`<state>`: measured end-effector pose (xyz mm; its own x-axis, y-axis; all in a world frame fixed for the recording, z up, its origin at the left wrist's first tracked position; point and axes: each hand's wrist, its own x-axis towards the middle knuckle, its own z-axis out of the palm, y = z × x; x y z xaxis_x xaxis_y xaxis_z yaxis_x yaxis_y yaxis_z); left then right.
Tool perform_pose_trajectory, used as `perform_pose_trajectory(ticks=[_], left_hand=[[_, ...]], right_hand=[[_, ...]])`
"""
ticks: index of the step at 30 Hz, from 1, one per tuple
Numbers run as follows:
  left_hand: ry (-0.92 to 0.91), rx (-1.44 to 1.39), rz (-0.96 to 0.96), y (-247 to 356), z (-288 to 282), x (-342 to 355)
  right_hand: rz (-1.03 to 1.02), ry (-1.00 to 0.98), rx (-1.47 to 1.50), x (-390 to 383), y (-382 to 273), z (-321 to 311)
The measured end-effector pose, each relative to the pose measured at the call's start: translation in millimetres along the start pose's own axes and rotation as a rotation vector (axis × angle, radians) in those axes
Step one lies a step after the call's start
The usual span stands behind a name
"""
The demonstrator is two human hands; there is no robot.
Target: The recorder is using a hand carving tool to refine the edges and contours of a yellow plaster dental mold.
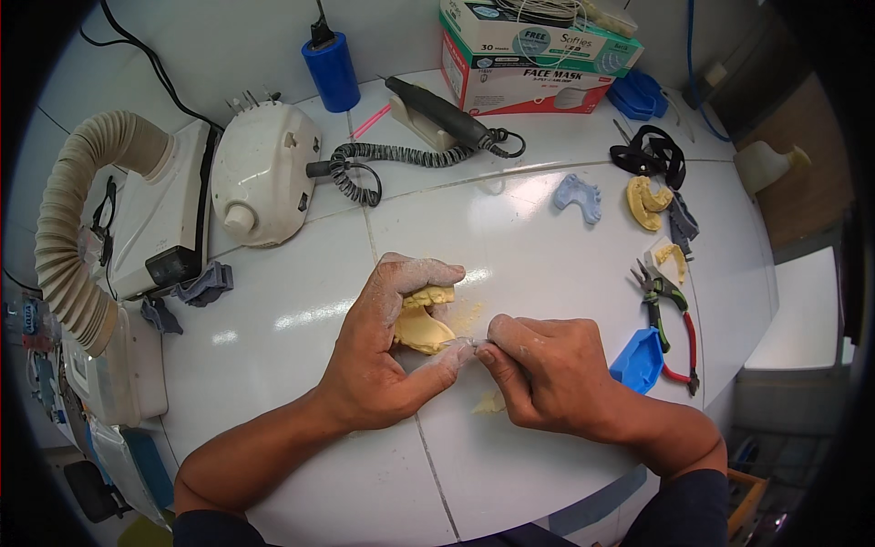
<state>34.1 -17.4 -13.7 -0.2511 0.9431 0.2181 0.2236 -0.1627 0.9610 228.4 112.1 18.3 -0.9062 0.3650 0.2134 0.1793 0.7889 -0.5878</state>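
Observation:
My left hand (378, 342) is wrapped around a yellow plaster dental model (421, 330), its tooth row turned up and away from me. White dust covers the fingers. Close to the model's right edge, my right hand (547, 365) is closed in a pinch on a thin metal tool (479, 342), mostly hidden by the fingers. The left thumb tip meets the tool near the model; whether it touches the plaster I cannot tell. Yellow shavings (468, 315) lie on the white table (301, 383) beside the model, with more yellow material (490, 402) under my right hand.
Far left stand a ribbed hose (64, 228) and a white control box (264, 173). A black handpiece (437, 111) rests on its cradle behind. Mask boxes (538, 73) stand at the back. To the right lie pliers (670, 310), a blue tray (638, 362) and a grey-blue dental model (578, 198).

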Motion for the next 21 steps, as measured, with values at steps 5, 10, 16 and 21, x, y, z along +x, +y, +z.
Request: perform_pose_trajectory(ticks=[5, 10, 16, 21], left_hand=[[-0.082, 0.114, 0.118, -0.1, -4.1, 2.2], [-0.060, 0.049, 0.057, 3.4, -2.0, 3.0], [0.009, 0.085, 0.015, 5.2, -0.2, 1.9], [-0.092, 0.218, 0.205, 2.5, -3.7, 5.1]], right_hand=[[0.000, -0.001, -0.016, 1.1, -0.5, -1.8], [0.002, -0.027, -0.016, 0.7, -1.3, -3.7], [-0.007, -0.012, -0.037, 0.3, -0.5, -0.8], [0.003, -0.009, -0.044, 0.1, 0.1, -0.8]])
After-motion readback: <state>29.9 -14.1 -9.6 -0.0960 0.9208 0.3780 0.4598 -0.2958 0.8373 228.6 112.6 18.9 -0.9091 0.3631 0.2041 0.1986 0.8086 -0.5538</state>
